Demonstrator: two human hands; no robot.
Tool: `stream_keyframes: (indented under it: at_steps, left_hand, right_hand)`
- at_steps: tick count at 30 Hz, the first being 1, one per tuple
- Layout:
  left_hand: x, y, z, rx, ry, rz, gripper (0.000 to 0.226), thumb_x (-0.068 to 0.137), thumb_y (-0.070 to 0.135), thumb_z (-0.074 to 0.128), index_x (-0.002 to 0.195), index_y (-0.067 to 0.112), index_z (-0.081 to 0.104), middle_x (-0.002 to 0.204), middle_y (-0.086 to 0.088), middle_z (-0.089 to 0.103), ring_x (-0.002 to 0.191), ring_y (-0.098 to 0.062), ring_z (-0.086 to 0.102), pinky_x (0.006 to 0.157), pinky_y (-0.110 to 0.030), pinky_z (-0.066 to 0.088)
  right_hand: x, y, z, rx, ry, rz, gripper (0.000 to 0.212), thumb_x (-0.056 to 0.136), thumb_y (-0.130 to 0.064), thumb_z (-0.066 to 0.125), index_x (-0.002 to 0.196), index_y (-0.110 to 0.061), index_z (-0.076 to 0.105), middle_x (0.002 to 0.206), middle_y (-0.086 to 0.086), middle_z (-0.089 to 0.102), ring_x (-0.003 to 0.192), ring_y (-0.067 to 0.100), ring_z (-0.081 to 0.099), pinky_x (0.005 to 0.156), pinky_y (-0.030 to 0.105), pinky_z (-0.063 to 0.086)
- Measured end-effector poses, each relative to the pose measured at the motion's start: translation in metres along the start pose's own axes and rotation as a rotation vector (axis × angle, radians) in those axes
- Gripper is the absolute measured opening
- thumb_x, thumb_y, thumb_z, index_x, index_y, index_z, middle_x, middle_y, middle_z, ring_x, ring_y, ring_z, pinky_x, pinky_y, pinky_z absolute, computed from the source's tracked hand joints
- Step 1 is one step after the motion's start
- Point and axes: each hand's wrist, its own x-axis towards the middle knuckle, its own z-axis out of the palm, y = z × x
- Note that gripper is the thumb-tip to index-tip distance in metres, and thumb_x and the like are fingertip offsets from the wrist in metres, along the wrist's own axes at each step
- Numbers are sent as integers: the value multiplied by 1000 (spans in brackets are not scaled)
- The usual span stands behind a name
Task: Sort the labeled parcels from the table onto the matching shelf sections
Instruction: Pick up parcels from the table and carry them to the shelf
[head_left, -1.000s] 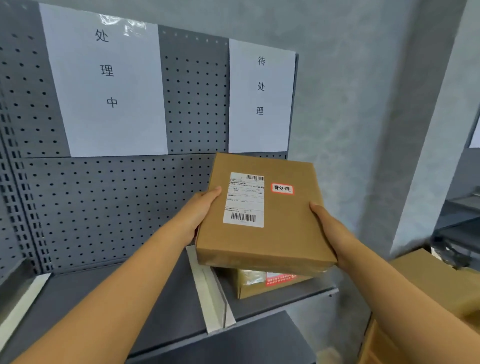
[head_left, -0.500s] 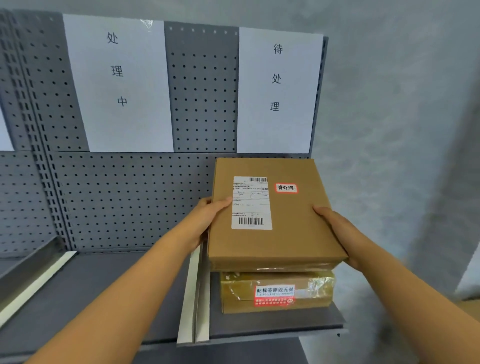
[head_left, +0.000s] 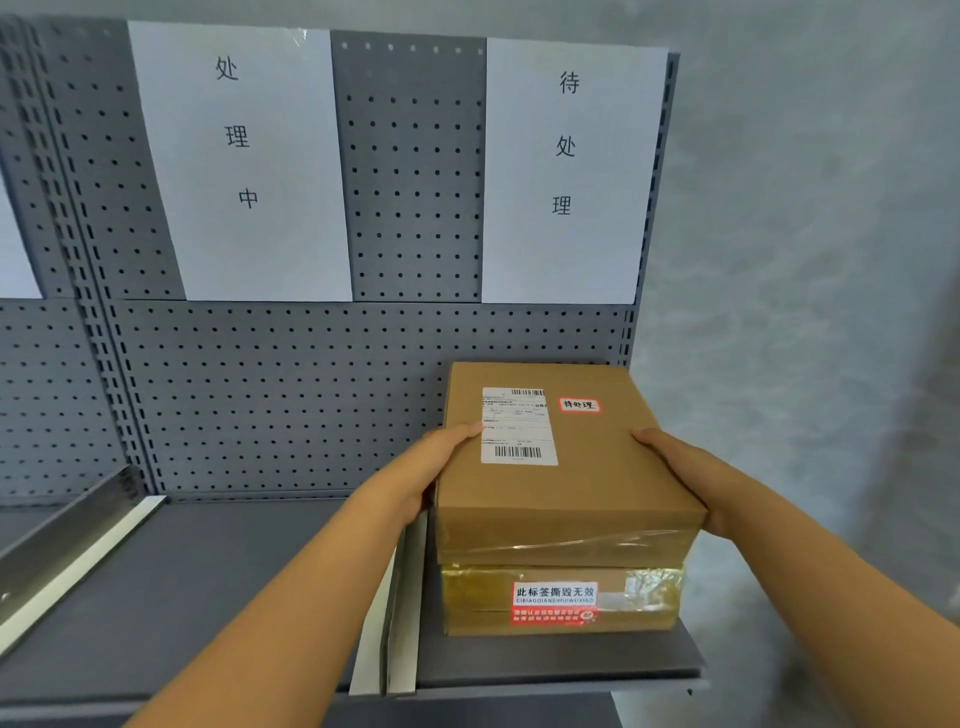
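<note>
1. Centrally, a brown parcel (head_left: 566, 457) is held from both sides: the left hand (head_left: 415, 478) is curled round its left edge with the thumb laid on top beside the white shipping label (head_left: 517, 426); the right hand (head_left: 691, 478) is wrapped round its right edge, fingers under or behind the box and hidden.
2. Position of parcel: resting on, or just above, a second parcel (head_left: 561, 597) wrapped in yellowish tape; contact cannot be confirmed from this view. Edges are roughly aligned.
3. Marking: a small red-bordered tag (head_left: 579, 405) is read as 待处理, matching the sign (head_left: 566, 171) taped to the pegboard directly above.
4. Section: the stack stands at the right end of the grey shelf (head_left: 208, 597), right of a white divider (head_left: 395, 623); the section under the 处理中 sign (head_left: 239, 156) lies to the left.
5. Handling advice (judgement): the parcel is best lowered flat, squared over the lower box, and pushed back from the front edge; fingers should be drawn out sideways only once weight is carried.
6. Arms: both forearms are extended forward and upward, converging on the parcel, wrists roughly level.
</note>
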Motion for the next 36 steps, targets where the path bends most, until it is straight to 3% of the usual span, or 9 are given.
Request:
stream_keyframes:
  at_steps: [5, 12, 15, 17, 19, 22, 25, 28, 36]
  left_hand:
    - [7, -6, 5, -143, 43, -74, 33, 95, 41, 59, 117, 17, 66, 94, -7, 74, 83, -24, 69, 67, -32, 54]
    - [21, -16, 2, -115, 97, -109, 38, 93, 46, 61, 117, 18, 66, 109, -11, 72, 100, -30, 67, 95, -42, 52]
    - [22, -13, 1, -45, 113, -90, 40, 93, 49, 60, 117, 18, 65, 103, -8, 73, 94, -27, 68, 91, -39, 53]
    - [23, -9, 3, 108, 197, -4, 47, 94, 47, 59, 128, 14, 60, 107, -4, 70, 96, -24, 67, 89, -36, 52]
    - [20, -5, 4, 376, 399, 147, 54, 96, 42, 59, 141, 15, 49, 129, -6, 62, 115, -25, 60, 95, -36, 47]
    - [2, 2, -2, 561, 516, 295, 55, 97, 36, 57, 147, 19, 41, 144, -7, 51, 126, -25, 53, 97, -33, 44]
    - [-27, 7, -29, 700, 543, 356, 51, 99, 36, 54, 145, 20, 43, 140, -7, 54, 115, -24, 58, 96, -39, 50]
    - [-71, 8, -74, 1032, 649, 355, 48, 100, 38, 50, 144, 21, 43, 140, -6, 52, 121, -25, 54, 96, -41, 48]
    - [-227, -35, -225, 1497, 888, 76, 38, 99, 32, 44, 134, 15, 47, 122, -8, 60, 109, -30, 56, 86, -39, 45]
  right_hand:
    - [12, -2, 2, -49, 4, 50, 47, 96, -47, 58, 127, -12, 60, 111, 16, 71, 91, 33, 70, 71, 40, 57]
    - [27, -3, -2, -166, -6, 80, 47, 95, -50, 58, 122, -12, 61, 105, 15, 72, 83, 31, 70, 67, 38, 58]
    - [29, -5, -2, -272, 12, 49, 48, 95, -52, 56, 118, -9, 62, 104, 16, 72, 87, 33, 71, 76, 43, 59]
    - [29, -10, 1, -463, 65, -22, 50, 98, -50, 52, 120, -6, 63, 108, 17, 70, 93, 34, 69, 86, 45, 57]
    - [27, -19, 6, -782, 168, -147, 51, 100, -46, 49, 134, -8, 54, 122, 17, 65, 103, 33, 63, 90, 43, 51]
    - [22, -39, 25, -1161, 375, -462, 57, 94, -31, 56, 147, -20, 38, 139, 15, 52, 120, 37, 53, 98, 48, 45]
    - [13, -54, 79, -1051, 203, -729, 55, 94, -27, 59, 145, -14, 42, 136, 17, 53, 121, 36, 52, 97, 46, 46]
    - [-12, -54, 159, -967, -81, -916, 52, 97, -27, 57, 145, -15, 43, 139, 12, 53, 128, 31, 48, 103, 44, 44]
    - [-109, -34, 377, -1006, -497, -1209, 51, 100, -29, 51, 148, -18, 38, 141, 9, 50, 130, 29, 45, 108, 45, 39]
